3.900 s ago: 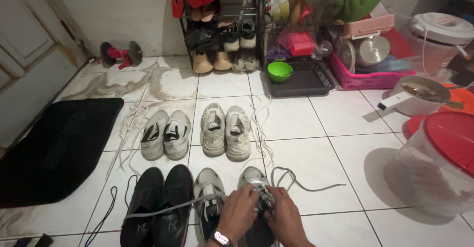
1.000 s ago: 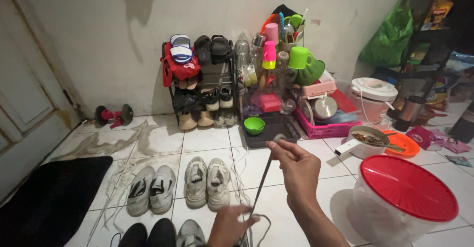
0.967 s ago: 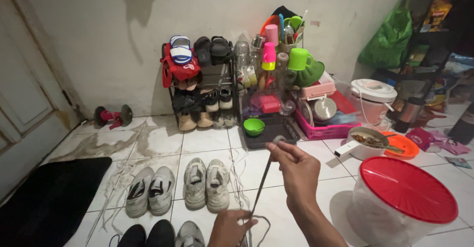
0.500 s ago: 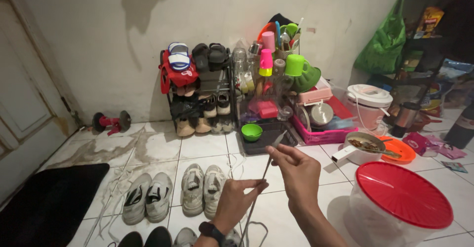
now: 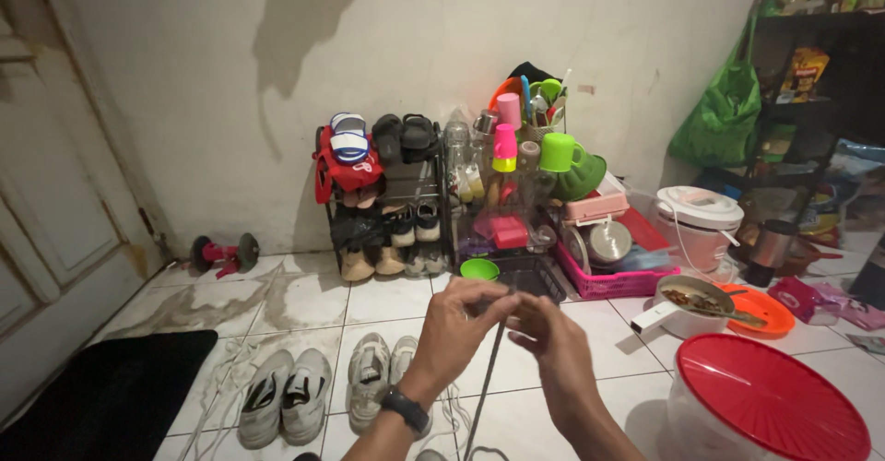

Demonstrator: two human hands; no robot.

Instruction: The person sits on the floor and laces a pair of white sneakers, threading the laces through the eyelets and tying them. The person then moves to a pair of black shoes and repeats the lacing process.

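Left hand (image 5: 458, 318) risen to right hand (image 5: 551, 336), both grips pinched on grey shoelace (image 5: 487, 369)

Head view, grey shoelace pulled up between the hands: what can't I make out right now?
- Lower end of the grey shoelace: cut off by the bottom edge.
- Its upper tip: hidden by the fingers of the left hand and right hand.
- Whatever the lace runs from: below the frame.
- Right-hand grip: blurred.
- Clear tub with red round lid: cut off at the corner.
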